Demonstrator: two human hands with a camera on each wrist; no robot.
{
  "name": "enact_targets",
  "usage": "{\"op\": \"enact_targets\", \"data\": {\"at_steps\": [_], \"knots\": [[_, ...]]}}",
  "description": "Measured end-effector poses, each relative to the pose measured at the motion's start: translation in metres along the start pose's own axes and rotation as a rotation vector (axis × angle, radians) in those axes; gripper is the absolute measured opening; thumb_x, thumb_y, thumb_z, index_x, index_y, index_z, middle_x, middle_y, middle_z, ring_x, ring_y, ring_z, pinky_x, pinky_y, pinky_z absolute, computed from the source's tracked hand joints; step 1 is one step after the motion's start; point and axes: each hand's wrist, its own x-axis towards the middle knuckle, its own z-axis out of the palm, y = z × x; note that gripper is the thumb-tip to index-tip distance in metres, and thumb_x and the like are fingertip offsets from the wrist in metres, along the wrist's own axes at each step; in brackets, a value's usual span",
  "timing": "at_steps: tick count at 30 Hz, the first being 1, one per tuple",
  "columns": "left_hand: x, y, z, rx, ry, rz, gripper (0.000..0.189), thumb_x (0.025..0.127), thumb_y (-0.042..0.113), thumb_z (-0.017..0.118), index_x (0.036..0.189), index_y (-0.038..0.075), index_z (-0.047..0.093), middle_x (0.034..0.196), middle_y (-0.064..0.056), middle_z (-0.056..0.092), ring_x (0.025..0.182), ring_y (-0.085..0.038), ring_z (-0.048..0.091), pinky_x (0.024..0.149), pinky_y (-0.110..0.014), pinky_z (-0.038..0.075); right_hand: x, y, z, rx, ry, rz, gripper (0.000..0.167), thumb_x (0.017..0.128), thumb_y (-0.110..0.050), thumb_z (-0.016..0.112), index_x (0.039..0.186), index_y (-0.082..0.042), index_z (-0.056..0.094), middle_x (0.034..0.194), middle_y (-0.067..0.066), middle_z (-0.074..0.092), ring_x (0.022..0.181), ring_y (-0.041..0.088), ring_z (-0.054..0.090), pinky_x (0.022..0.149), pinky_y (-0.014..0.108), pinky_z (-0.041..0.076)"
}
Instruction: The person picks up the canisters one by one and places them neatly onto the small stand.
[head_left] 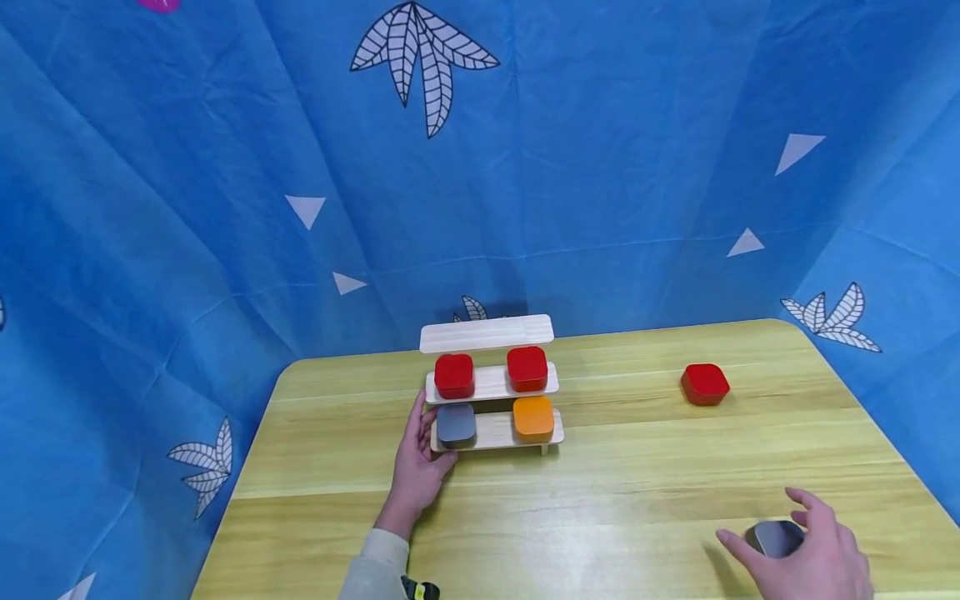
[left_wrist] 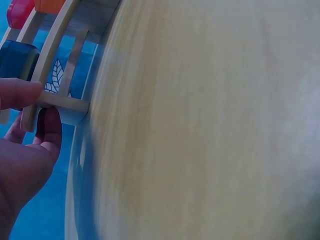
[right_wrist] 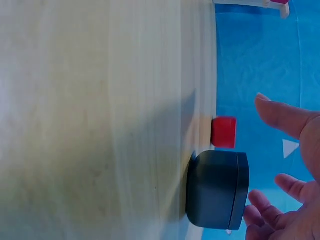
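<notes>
Though beyond rack's [head_left: 495,430] edge, box [head_left: 780,542] near right hand [head_left: 821,557]

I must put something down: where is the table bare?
The table is bare between the shelf and the lone red box, and left of the left hand. Crowded: the shelf, with four boxes, and around the gray box by the right hand.

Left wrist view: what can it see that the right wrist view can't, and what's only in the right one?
Only the left: the left hand gripping the rack's end, plus a rounded orange block and a rounded blue-grey block on the rack.

Only the right: the right hand, a rounded dark grey block and a lone red block.

Both: a pale wooden tabletop, blue cloth and part of the pale wooden rack.
</notes>
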Motion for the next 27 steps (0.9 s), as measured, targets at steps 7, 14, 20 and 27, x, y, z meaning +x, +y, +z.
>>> {"op": "enact_targets", "data": {"at_steps": [7, 14, 20, 27], "knots": [[0.000, -0.001, -0.001, 0.021, 0.013, 0.017, 0.112, 0.077, -0.027, 0.064, 0.160, 0.033, 0.021, 0.146, -0.008, 0.045, 0.136, -0.029, 0.040, 0.106, -0.041, 0.038, 0.006, 0.012, 0.000, -0.039, -0.034, -0.017, 0.131, 0.052, -0.063, 0.091, 0.147, 0.003, 0.029, 0.129, 0.036, 0.041, 0.114, 0.053, 0.033, 0.087, 0.062, 0.033], [-0.001, 0.001, -0.001, 0.021, 0.010, 0.007, 0.110, 0.077, -0.028, 0.064, 0.161, 0.026, 0.018, 0.147, -0.010, 0.044, 0.136, -0.030, 0.039, 0.108, -0.044, 0.035, 0.013, 0.024, 0.002, -0.067, -0.060, -0.020, 0.134, 0.046, -0.057, 0.095, 0.145, 0.005, 0.029, 0.126, 0.038, 0.040, 0.112, 0.054, 0.033, 0.089, 0.063, 0.029], [-0.003, 0.007, 0.000, 0.029, 0.011, -0.006, 0.110, 0.077, -0.027, 0.064, 0.161, 0.028, 0.018, 0.147, -0.009, 0.045, 0.135, -0.029, 0.041, 0.107, -0.044, 0.037, 0.018, 0.032, 0.003, -0.077, -0.087, -0.041, 0.133, 0.044, -0.050, 0.098, 0.143, 0.005, 0.028, 0.122, 0.038, 0.043, 0.108, 0.053, 0.037, 0.086, 0.062, 0.030], [-0.001, 0.000, 0.000, 0.039, 0.019, 0.009, 0.113, 0.077, -0.026, 0.065, 0.160, 0.037, 0.020, 0.146, -0.005, 0.047, 0.134, -0.026, 0.042, 0.103, -0.040, 0.043, 0.022, 0.039, 0.000, -0.087, -0.109, -0.120, 0.127, 0.047, -0.042, 0.098, 0.140, 0.008, 0.028, 0.117, 0.037, 0.048, 0.102, 0.050, 0.045, 0.079, 0.060, 0.035]]}}
